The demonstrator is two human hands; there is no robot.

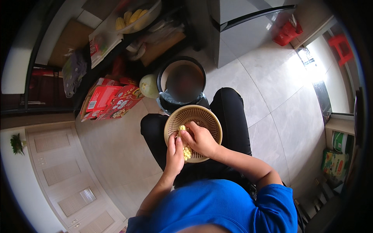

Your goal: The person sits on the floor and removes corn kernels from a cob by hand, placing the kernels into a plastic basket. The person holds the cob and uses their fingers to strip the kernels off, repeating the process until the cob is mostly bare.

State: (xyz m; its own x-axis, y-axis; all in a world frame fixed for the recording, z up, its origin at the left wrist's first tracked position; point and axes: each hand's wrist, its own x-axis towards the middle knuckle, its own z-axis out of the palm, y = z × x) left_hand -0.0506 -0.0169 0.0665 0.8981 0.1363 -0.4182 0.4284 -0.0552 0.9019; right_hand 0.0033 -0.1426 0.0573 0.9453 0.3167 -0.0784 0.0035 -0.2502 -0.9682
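A tan plastic basket (216,123) with slotted walls rests on my lap between my knees. Over it, my left hand (175,156) is closed round a yellow corn cob (182,128). From the other side my right hand (202,140) grips the same cob, its thumb pressed against it. Yellow kernels (187,152) show below the fingers; I cannot tell whether they are on the cob or loose in the basket. Both hands hide the cob's middle.
Just beyond the basket stands a dark-rimmed bin (203,79) with a bag liner. Left of it are a pale green round melon (149,86) and red cardboard boxes (110,99). Several corn cobs (132,18) lie in a bowl on the shelf. A red bag (286,33) sits far right.
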